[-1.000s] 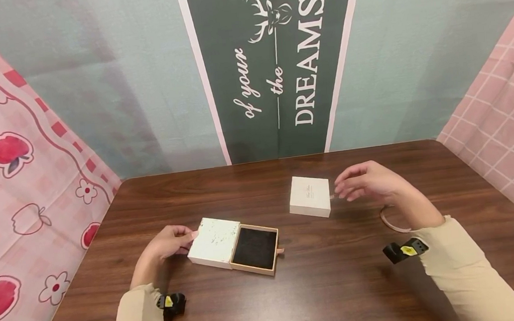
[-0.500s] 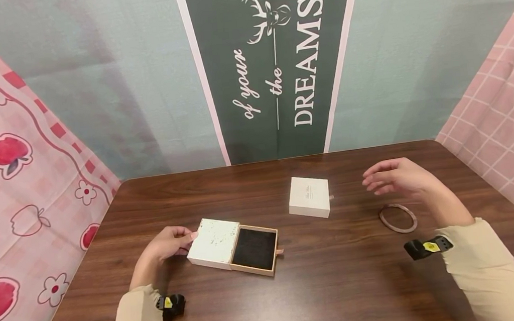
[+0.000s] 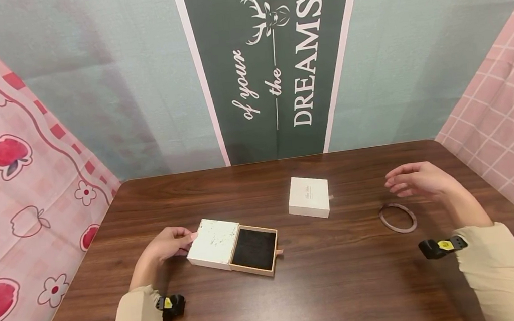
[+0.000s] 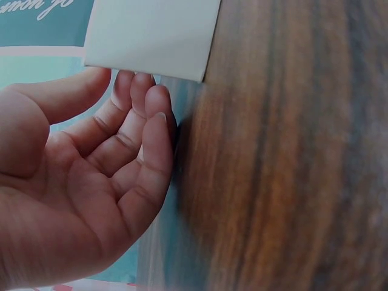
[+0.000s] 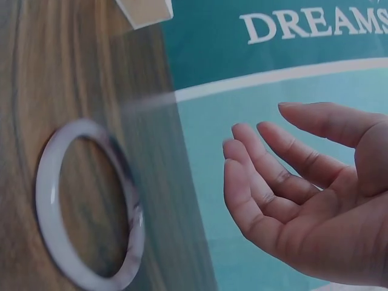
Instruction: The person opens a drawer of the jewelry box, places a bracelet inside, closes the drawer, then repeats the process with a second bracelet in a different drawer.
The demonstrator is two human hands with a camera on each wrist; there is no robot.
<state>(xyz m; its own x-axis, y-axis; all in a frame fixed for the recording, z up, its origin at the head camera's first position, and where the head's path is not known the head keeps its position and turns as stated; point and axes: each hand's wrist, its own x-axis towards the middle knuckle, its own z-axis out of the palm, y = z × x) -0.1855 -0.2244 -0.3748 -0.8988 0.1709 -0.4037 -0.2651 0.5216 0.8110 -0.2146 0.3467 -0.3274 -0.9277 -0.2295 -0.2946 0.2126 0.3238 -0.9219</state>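
A white box sleeve (image 3: 215,240) with a speckled top sits on the table at left of centre. Its drawer (image 3: 254,249), tan-edged with a black lining, is slid out to the right and shows a short ribbon tab. My left hand (image 3: 169,241) holds the sleeve at its left end, thumb and fingertips against that edge. The left wrist view shows them right at the white end (image 4: 151,39). My right hand (image 3: 419,180) is in the air with nothing in it, fingers loosely bent. Below it on the table lies a pale purplish bangle (image 5: 51,200).
A second white box (image 3: 308,196), closed, with small lettering on top and a ribbon tab at its right, stands near the back of the brown wooden table (image 3: 339,285). Behind the table hangs a green cloth (image 3: 151,88); pink cloths (image 3: 15,199) hang at both sides.
My right hand has moved right, away from the closed box's tab to above the bangle, which now shows whole. My left hand and the drawer box have stayed in place.
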